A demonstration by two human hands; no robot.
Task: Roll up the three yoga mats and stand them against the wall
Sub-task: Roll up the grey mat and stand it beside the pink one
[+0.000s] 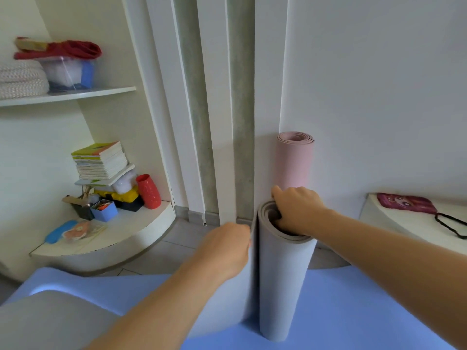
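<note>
Two grips point(225, 248) point(298, 210) atop grey mat point(280, 286)

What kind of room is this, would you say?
Probably a room in a home, perhaps a child's: built-in shelves with stacked books and toys, a cartoon pouch, a rolled pink mat against the wall.

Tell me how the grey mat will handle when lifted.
The grey mat is probably floppy: its loose flap bends away where the left hand holds it. It would likely unroll if released. Standing on end, it may tip.
</note>
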